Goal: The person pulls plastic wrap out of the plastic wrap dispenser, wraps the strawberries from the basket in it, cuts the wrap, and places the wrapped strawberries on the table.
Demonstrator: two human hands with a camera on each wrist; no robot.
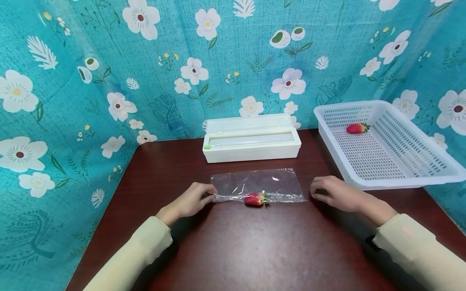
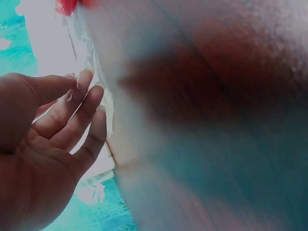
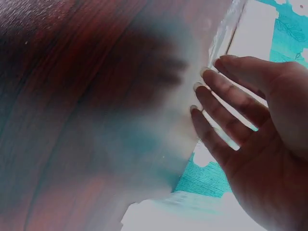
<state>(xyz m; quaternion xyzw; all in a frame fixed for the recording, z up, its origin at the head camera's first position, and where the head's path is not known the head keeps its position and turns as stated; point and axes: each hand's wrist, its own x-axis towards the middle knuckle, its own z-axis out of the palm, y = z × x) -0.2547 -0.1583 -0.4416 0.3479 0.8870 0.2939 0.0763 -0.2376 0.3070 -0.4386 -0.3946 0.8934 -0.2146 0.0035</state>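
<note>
A sheet of clear plastic wrap [image 1: 255,181] lies on the dark table, its near edge gathered into a wrinkled strip. A red strawberry [image 1: 253,198] with a leafy top sits midway along that strip; part of it [image 2: 66,6] shows at the top of the left wrist view. My left hand [image 1: 194,199] pinches the left end of the strip between thumb and forefinger. Just beyond the right end is my right hand [image 1: 333,193], its fingers loosely bent and apart, the fingertips [image 3: 204,72] close to the edge of the wrap.
A white wrap dispenser box [image 1: 251,152] with its clear lid raised and a green slider stands behind the sheet. At the back right, a white plastic basket [image 1: 404,181] holds another strawberry [image 1: 357,128]. A blue floral curtain [image 1: 233,93] hangs behind the table [image 1: 255,250].
</note>
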